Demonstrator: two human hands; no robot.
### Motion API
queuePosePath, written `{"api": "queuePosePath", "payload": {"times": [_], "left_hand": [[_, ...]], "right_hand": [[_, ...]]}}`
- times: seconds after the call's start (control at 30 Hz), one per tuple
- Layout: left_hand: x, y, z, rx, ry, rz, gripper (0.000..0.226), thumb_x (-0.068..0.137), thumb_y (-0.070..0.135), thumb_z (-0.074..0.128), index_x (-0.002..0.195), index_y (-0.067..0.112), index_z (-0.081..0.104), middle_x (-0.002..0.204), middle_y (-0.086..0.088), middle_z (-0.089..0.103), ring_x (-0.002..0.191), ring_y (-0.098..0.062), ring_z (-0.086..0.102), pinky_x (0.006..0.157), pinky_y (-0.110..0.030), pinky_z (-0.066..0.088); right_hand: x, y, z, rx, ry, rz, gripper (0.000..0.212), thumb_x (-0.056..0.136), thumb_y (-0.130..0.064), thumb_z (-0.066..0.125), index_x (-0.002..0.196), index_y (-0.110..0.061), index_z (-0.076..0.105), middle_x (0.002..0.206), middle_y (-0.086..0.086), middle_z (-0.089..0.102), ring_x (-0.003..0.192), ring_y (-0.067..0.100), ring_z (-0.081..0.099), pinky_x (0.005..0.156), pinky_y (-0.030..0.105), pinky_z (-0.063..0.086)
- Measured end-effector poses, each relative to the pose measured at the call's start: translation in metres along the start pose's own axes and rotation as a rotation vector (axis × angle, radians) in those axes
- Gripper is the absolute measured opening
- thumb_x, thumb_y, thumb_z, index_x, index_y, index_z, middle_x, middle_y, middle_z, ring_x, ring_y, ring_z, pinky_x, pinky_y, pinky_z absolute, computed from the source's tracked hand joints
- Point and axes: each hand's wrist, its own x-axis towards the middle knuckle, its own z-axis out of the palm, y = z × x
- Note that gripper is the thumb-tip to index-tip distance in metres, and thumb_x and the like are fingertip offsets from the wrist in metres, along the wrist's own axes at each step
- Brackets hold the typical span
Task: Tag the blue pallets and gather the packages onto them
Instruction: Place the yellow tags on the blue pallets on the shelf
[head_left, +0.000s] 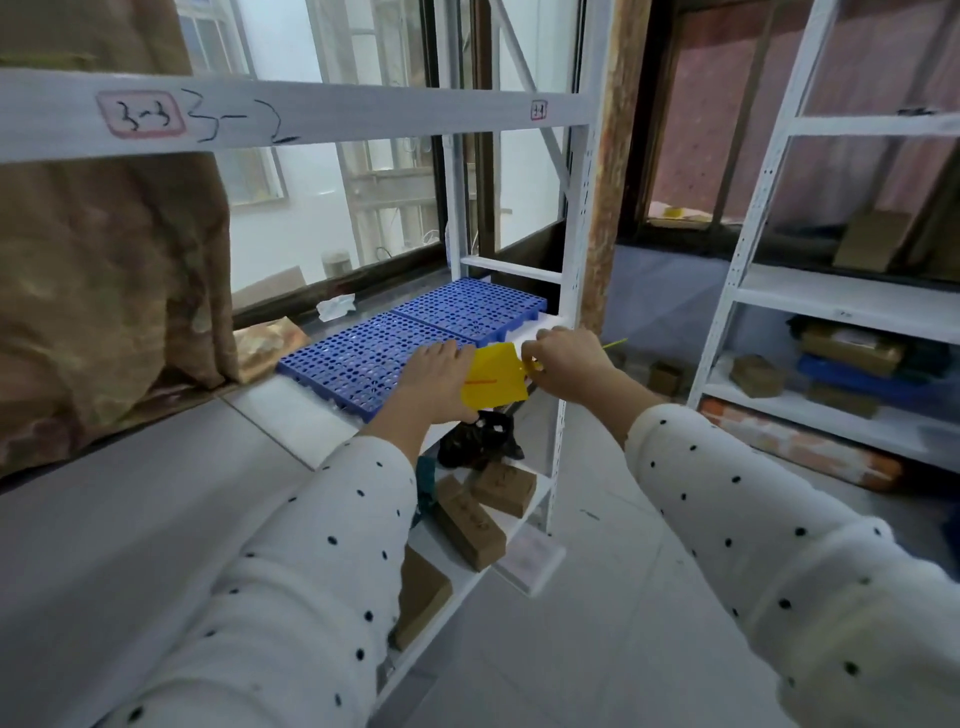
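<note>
Two blue perforated pallets lie side by side on the white shelf, the near pallet (358, 364) and the far pallet (470, 306). A yellow tag (493, 382) with a red line hangs at the near pallet's front right corner. My left hand (439, 374) rests flat on that corner with straight fingers, touching the tag's left edge. My right hand (566, 358) pinches the tag's right tip, and a thin yellow tie (615, 343) sticks out beyond it. Brown packages (467, 522) lie on the shelf below.
A white rack upright (571, 291) stands just behind my right hand. A black bag (480, 441) sits on the lower shelf. A second white rack (831, 296) at the right holds more boxes. A brown curtain (104, 291) hangs at the left, in front of a window.
</note>
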Motion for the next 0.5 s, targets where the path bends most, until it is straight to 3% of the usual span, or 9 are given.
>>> {"api": "queuePosePath", "payload": {"times": [0.4, 0.5], "left_hand": [[0.123, -0.036, 0.027, 0.053, -0.007, 0.043, 0.09, 0.079, 0.053, 0.067, 0.147, 0.014, 0.023, 0.143, -0.011, 0.037, 0.131, -0.028, 0.038, 0.109, -0.039, 0.028], [0.145, -0.035, 0.043, 0.074, -0.046, 0.048, 0.091, 0.079, 0.054, 0.066, 0.147, 0.012, 0.022, 0.143, -0.012, 0.036, 0.13, -0.029, 0.038, 0.108, -0.038, 0.028]], "right_hand": [[0.107, 0.043, 0.049, 0.107, -0.08, 0.102, 0.031, 0.092, -0.015, 0.054, 0.123, -0.02, 0.056, 0.118, 0.006, 0.058, 0.108, 0.025, 0.057, 0.075, 0.029, 0.042], [0.124, 0.056, 0.07, 0.109, -0.106, 0.094, 0.027, 0.093, -0.016, 0.054, 0.119, -0.02, 0.062, 0.117, 0.006, 0.06, 0.107, 0.026, 0.06, 0.079, 0.031, 0.047]]}}
